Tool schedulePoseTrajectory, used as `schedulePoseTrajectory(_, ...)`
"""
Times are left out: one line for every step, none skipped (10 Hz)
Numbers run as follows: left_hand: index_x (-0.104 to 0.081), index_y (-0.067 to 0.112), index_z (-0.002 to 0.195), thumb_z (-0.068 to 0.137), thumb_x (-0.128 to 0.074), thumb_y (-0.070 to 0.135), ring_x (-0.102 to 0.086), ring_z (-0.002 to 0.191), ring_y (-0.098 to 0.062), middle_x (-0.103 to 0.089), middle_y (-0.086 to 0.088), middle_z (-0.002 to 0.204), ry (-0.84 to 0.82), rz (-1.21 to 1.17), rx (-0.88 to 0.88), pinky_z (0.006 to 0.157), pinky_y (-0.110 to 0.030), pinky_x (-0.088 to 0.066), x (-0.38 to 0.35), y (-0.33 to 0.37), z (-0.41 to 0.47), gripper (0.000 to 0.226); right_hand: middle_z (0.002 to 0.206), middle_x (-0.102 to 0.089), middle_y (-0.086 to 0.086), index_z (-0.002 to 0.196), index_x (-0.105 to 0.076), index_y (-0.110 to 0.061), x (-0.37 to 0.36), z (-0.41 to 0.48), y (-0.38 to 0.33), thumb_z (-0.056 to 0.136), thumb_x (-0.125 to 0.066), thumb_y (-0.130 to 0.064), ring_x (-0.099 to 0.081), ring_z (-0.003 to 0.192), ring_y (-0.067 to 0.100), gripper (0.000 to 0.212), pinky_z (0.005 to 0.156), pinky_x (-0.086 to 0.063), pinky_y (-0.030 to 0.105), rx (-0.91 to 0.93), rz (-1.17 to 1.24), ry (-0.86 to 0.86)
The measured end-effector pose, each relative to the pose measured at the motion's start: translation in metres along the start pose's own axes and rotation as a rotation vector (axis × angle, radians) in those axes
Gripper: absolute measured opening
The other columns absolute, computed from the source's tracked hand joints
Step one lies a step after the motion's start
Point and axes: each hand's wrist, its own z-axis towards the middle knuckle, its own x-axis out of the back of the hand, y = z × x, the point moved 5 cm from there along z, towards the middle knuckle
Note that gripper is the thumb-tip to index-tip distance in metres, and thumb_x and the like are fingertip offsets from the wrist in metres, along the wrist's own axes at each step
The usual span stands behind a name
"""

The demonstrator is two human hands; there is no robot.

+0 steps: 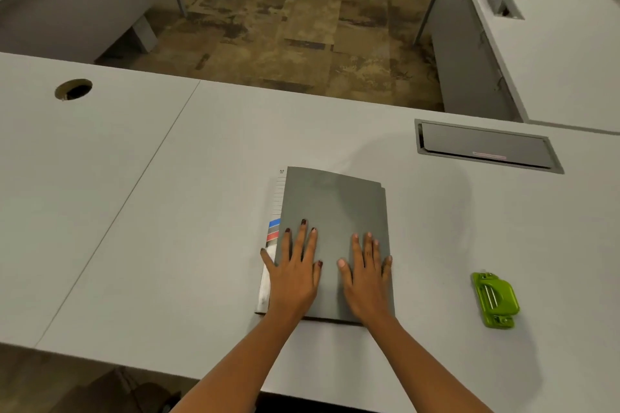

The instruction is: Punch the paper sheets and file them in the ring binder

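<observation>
Ring binder (335, 211) lies closed & flat on the bench (167, 211), approx. centre, near the front edge. Left hand (295, 278) & right hand (365, 282) both rest palm-down on the near half of the cover, side by side but not touching. Fingers are straight & spread, gripping nothing. The left little finger hangs over the binder's left edge.

Progress: no loose sheets in view on the bench. Hole punch (496, 299) sits well apart to the right, neither hand on it. With the cover shut I can't tell if punched sheets are already inside. Judgement: either the job is at its end, w/ both hands pressing the cover down, or nothing has begun & all steps are left, i.e. open, punch, thread onto rings, close.

Materials/shapes:
- Cover: matte mid-grey, rectangular, looks thin & a bit flexible. A second layer peeks out along the right edge.
- Index strip (274, 228) along the left edge: white w/ ruled lines, then blue, grey & red tabs, w/ white material below them.
- Punch: bright green, glossy plastic look, rounded body, pale metal-looking strips on top.
- Bench: pale grey, smooth laminate look, one thin seam running diagonally. Round cable hole (73, 89) far left, dark grey rectangular hatch (486, 146) far right.
- Floor (285, 27) beyond: mottled brown, patchy.
</observation>
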Motion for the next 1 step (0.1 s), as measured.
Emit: schedulePoseTrajectory(0.001,0.027,0.151,0.097,-0.029,0.046,-0.005,0.147,-0.027,0.005,0.004,0.160,0.029,-0.009,0.006,0.112,-0.059,-0.005,0.0031,0.0069,0.0067,0.065,0.160,0.006,0.003,0.149,0.004,-0.018,0.0102,0.0072,-0.0062,0.101,-0.029,-0.037,0.012,0.147,0.014,0.061,0.119,0.013,0.035,0.066,0.068,0.081)
